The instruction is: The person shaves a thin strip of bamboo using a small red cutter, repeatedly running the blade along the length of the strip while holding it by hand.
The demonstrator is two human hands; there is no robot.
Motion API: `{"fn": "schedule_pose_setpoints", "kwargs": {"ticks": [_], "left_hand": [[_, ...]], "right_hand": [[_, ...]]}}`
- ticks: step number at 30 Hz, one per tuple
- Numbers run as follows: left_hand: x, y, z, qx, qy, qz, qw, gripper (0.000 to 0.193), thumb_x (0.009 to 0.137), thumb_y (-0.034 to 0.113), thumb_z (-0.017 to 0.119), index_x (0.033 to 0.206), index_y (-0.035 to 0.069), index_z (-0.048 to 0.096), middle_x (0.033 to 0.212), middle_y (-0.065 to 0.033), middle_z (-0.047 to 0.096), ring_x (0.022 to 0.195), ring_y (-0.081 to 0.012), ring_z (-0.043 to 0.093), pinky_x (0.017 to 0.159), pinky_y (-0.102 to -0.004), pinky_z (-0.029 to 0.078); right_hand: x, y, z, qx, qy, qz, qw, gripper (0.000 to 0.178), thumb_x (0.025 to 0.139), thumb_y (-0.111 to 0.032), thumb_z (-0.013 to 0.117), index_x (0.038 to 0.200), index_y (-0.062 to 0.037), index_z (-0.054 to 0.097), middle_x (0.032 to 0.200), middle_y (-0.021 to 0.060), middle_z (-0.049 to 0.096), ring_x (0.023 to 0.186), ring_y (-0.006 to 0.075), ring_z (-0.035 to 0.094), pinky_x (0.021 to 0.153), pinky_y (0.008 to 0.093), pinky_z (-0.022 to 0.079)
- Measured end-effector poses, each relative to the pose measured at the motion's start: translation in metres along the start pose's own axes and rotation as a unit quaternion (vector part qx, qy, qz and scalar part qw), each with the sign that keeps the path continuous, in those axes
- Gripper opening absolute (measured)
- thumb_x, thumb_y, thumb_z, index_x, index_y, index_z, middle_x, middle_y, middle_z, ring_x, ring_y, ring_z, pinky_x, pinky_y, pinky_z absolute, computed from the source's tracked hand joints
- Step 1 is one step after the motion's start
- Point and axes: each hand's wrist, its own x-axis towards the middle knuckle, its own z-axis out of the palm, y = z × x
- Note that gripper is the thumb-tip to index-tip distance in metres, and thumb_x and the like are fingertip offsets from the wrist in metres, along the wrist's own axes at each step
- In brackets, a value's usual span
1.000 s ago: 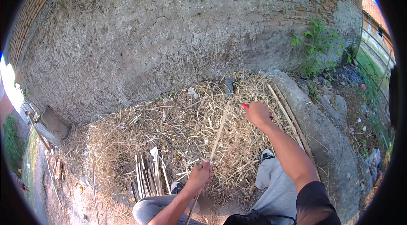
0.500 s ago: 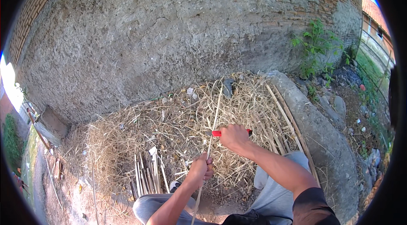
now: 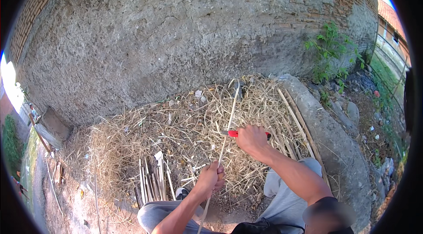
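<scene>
My left hand (image 3: 211, 177) is closed around a long, pale bamboo strip (image 3: 232, 112), which runs from near my lap up and away over the straw-like shavings. The fingers of my right hand (image 3: 252, 139) wrap around a red utility knife (image 3: 233, 133), farther along the strip and to its right. The knife's dark blade lies across the strip, touching or very close to it. Most of the knife's handle is hidden in my palm; its far end pokes out on the right.
Pale shavings (image 3: 114, 146) cover the ground before me. Several cut strips (image 3: 154, 181) lie beside my left knee, and longer slats (image 3: 297, 121) rest at the right near a concrete edge (image 3: 326, 123). A rough wall (image 3: 176, 48) rises behind, with a green plant (image 3: 328, 46) at its right.
My right hand and the knife have shifted slightly right and up. The far end of the bamboo strip has swung to the right, while my left hand stays nearly in place.
</scene>
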Motion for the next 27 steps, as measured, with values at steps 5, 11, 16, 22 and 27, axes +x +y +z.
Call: {"fn": "schedule_pose_setpoints", "kwargs": {"ticks": [5,11,16,22,27], "left_hand": [[0.0,0.002,0.004,-0.005,0.004,0.006,1.0,0.038,0.106,0.033,0.026,0.076,0.012,0.035,0.053,0.0054,0.024,0.04,-0.006,0.017,0.035,-0.0259,0.014],[-0.018,-0.008,0.017,-0.004,0.017,0.003,1.0,0.038,0.107,0.036,0.025,0.079,0.012,0.035,0.055,0.0053,0.026,0.042,-0.006,0.018,0.036,-0.0253,0.015],[-0.025,-0.012,0.009,0.017,-0.004,-0.075,0.997,0.039,0.107,0.038,0.025,0.08,0.012,0.036,0.056,0.0054,0.025,0.042,-0.0062,0.019,0.036,-0.0254,0.016],[-0.023,-0.016,-0.001,0.027,0.002,-0.075,0.997,0.039,0.107,0.039,0.028,0.084,0.01,0.039,0.057,0.0057,0.027,0.042,-0.0057,0.02,0.037,-0.0247,0.017],[-0.028,-0.01,-0.005,0.091,0.024,-0.041,0.995,0.032,0.106,0.037,0.04,0.092,0.008,0.045,0.056,0.0046,0.033,0.042,-0.005,0.027,0.038,-0.0243,0.019]], "right_hand": [[-0.001,-0.001,0.001,-0.024,0.023,-0.033,0.999,0.02,0.084,-0.008,0.05,0.08,-0.0021,0.069,0.07,0.0204,0.067,0.067,0.0342,0.067,0.066,0.0499,0.048],[0.015,0.012,0.021,-0.034,0.077,-0.013,0.996,0.021,0.085,-0.01,0.052,0.078,-0.0016,0.07,0.074,0.0209,0.068,0.07,0.0347,0.068,0.066,0.0486,0.049],[0.045,0.052,0.024,-0.088,0.053,0.051,0.993,0.021,0.086,-0.012,0.054,0.083,-0.006,0.074,0.081,0.0158,0.072,0.075,0.0307,0.071,0.064,0.0428,0.053],[0.064,0.071,0.035,-0.119,0.105,0.067,0.985,0.021,0.087,-0.011,0.055,0.077,-0.0073,0.074,0.077,0.0154,0.072,0.072,0.0268,0.072,0.062,0.0392,0.054],[0.053,0.048,0.015,-0.022,0.066,0.085,0.994,0.019,0.085,-0.012,0.059,0.082,0.0017,0.071,0.083,0.0225,0.07,0.077,0.0351,0.07,0.069,0.0452,0.054]]}}
